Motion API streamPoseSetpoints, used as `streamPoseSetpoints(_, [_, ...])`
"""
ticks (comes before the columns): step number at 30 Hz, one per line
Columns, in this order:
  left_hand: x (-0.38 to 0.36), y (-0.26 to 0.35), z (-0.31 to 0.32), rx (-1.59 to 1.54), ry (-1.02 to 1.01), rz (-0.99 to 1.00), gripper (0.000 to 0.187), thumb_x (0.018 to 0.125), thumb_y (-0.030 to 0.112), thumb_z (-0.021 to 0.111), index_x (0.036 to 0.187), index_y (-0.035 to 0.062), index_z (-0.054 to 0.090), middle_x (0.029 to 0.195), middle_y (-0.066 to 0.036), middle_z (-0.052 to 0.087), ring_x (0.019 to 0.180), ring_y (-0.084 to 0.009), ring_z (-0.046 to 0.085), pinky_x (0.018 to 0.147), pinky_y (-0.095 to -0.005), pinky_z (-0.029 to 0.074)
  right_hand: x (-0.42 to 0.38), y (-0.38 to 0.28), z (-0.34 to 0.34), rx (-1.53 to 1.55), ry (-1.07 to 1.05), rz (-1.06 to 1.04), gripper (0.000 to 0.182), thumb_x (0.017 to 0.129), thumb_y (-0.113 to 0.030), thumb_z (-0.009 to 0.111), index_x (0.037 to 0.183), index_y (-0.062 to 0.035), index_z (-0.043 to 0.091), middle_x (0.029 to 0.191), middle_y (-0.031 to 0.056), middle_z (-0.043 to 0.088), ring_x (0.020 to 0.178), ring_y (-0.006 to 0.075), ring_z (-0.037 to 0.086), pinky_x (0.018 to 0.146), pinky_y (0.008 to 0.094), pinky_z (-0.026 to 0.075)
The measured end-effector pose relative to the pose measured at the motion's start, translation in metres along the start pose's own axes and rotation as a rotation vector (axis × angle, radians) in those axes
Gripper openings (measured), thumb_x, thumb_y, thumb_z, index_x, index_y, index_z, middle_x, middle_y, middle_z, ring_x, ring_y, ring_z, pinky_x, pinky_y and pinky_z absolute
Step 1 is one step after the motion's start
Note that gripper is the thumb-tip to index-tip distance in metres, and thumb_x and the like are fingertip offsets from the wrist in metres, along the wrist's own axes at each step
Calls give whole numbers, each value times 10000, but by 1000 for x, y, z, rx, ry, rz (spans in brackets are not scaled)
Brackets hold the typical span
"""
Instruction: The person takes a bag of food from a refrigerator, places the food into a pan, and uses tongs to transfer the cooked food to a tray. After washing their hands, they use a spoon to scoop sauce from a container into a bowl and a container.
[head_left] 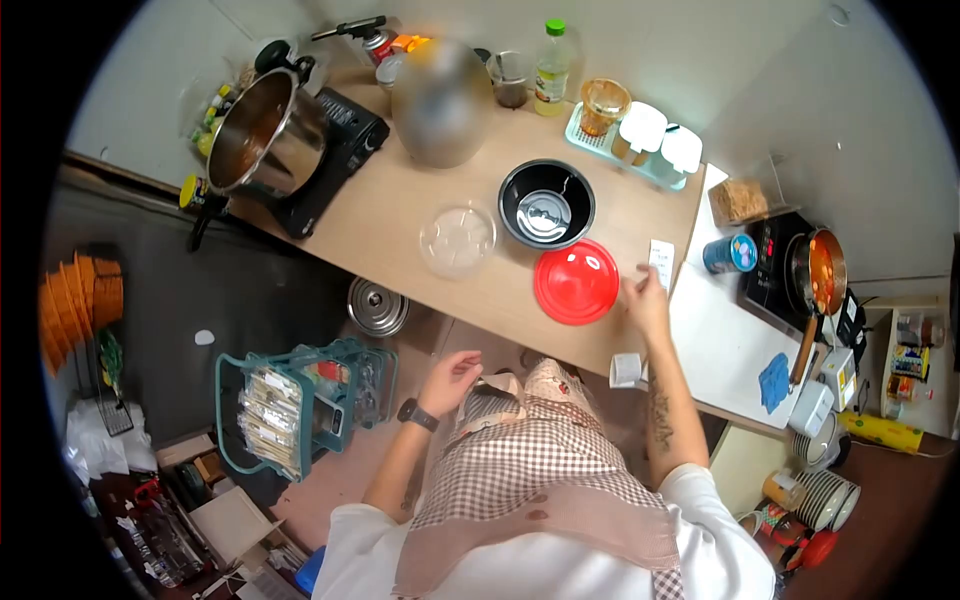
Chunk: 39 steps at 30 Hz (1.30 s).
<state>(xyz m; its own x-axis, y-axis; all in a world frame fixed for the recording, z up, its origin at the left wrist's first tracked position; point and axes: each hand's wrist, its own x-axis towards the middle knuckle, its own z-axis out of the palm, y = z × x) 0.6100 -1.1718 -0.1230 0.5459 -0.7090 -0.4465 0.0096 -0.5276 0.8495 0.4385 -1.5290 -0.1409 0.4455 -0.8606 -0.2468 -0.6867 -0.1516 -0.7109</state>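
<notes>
My right hand (645,292) is over the table's right part, its fingertips at the lower left edge of a white printed paper slip (661,258). Just left of it lies a round red lid (577,283). Behind that lid stands a black round bowl (545,228) with a shiny inside, and to its left a clear plastic lid (458,240). My left hand (455,374) hangs in front of the table beside my checked apron, fingers loosely bent and holding nothing.
A steel pot (262,135) sits on a portable gas stove (335,150) at the left. Lidded jars share a pale tray (625,160) at the back. Rightward, a pan (818,270) with red sauce rests on a cooker. A roll of white paper (626,370) stands at the front edge.
</notes>
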Motion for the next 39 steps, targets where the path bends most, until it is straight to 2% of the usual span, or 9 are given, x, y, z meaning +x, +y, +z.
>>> streamPoseSetpoints(3, [19, 20, -4, -15, 8, -12, 300, 932, 128, 684, 1192, -19, 655, 1054, -121, 715, 965, -170, 683, 860, -304, 545, 81, -52, -34, -119, 94, -191, 441, 861, -215, 698, 1227, -9, 565, 837, 170, 654, 815, 346, 660, 777, 445, 527])
streamPoseSetpoints(7, [41, 49, -11, 10, -2, 17, 289, 923, 106, 687, 1182, -19, 662, 1072, -128, 716, 953, -190, 696, 851, -314, 551, 194, -120, -41, -205, 308, -591, 519, 824, -237, 728, 1254, -3, 555, 1163, 246, 592, 1091, 384, 591, 909, 448, 494])
streamPoseSetpoints(8, [46, 47, -15, 35, -36, 2, 344, 945, 191, 675, 1225, -7, 642, 1096, -139, 707, 996, -198, 682, 870, -310, 539, 213, -141, -38, -286, 298, -566, 598, 804, -301, 742, 1287, -9, 545, 1187, 248, 586, 1120, 392, 580, 935, 453, 489])
streamPoseSetpoints(15, [80, 53, -62, 47, -124, 88, 342, 945, 199, 675, 1219, -5, 644, 1083, -126, 719, 975, -200, 693, 871, -307, 539, 269, -219, 6, -668, 131, -359, 974, 670, -572, 753, 1443, -56, 463, 1286, 259, 556, 1227, 399, 543, 1023, 470, 455])
streamPoseSetpoints(21, [126, 65, -120, 206, -188, 161, 325, 923, 194, 679, 1193, 15, 659, 1063, -136, 724, 993, -247, 701, 869, -337, 541, 246, -253, -7, -697, 105, -228, 967, 643, -557, 768, 1444, -105, 467, 1253, 261, 570, 1143, 411, 596, 993, 474, 477])
streamPoseSetpoints(25, [158, 79, -139, 65, -235, 326, 311, 906, 183, 683, 1167, 15, 667, 1081, -153, 711, 996, -269, 697, 884, -351, 535, 191, -260, -29, -633, 174, -303, 933, 619, -528, 794, 1401, -105, 511, 1173, 264, 601, 1083, 416, 619, 964, 447, 498])
streamPoseSetpoints(31, [164, 102, -138, 119, -416, 470, 321, 876, 165, 710, 1146, -4, 666, 1075, -156, 699, 995, -280, 683, 884, -360, 531, 52, -211, -79, -646, 320, -126, 868, 626, -413, 828, 1342, -26, 528, 1153, 294, 588, 1054, 445, 606, 922, 470, 502])
streamPoseSetpoints(35, [160, 113, -113, 193, -565, 537, 316, 869, 165, 715, 1142, 11, 675, 1063, -154, 698, 978, -288, 682, 872, -367, 532, -35, -99, -103, -694, 375, 251, 864, 631, -417, 828, 1353, -57, 520, 1118, 276, 593, 1033, 435, 613, 899, 480, 513])
streamPoseSetpoints(39, [150, 121, -71, 290, -715, 595, 307, 866, 163, 714, 1134, 16, 682, 1051, -158, 699, 974, -300, 683, 860, -371, 535, -87, 4, -107, -643, 406, 367, 874, 646, -434, 822, 1373, -62, 509, 1120, 273, 579, 1055, 435, 589, 937, 476, 497])
